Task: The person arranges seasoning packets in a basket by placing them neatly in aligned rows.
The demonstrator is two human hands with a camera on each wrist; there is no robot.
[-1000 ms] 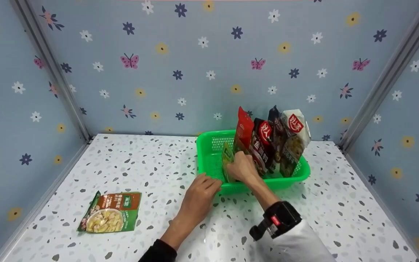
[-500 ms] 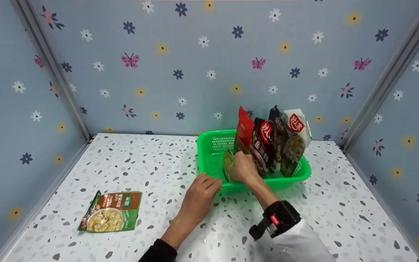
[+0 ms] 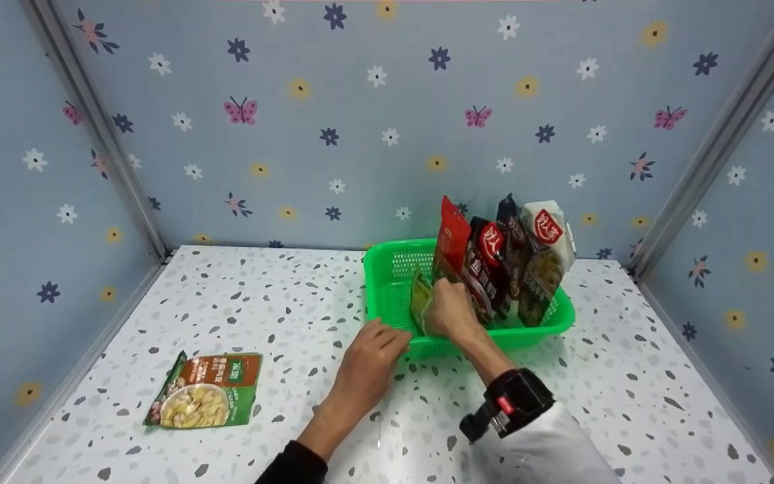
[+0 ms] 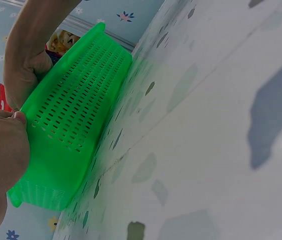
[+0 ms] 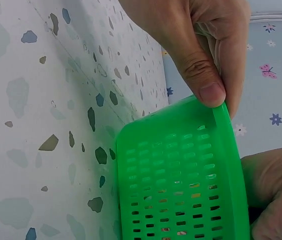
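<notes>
My left hand (image 3: 370, 356) pinches the rim at the near left corner of the green plastic basket (image 3: 383, 262). In the right wrist view its thumb (image 5: 211, 90) lies on the outside of that rim. My right hand (image 3: 451, 309) reaches over the front rim into the basket, with curled fingers on a small yellow-green seasoning packet (image 3: 418, 302). The packet stands on edge, leaning a little; the fingertips are hidden behind the hand and the basket wall. Right of it stand a red packet (image 3: 453, 235), a dark packet with a red logo (image 3: 484, 275) and other upright packets.
A green and brown seasoning packet (image 3: 209, 393) lies flat on the speckled table (image 3: 279, 296) at the left. Close behind the basket rises the flowered back wall (image 3: 333, 154). A white-topped packet (image 3: 548, 235) leans at the basket's right end.
The small yellow-green packet's top has bent and shifted slightly in front of the right hand. Both hands and the basket stay nearly where they were.
</notes>
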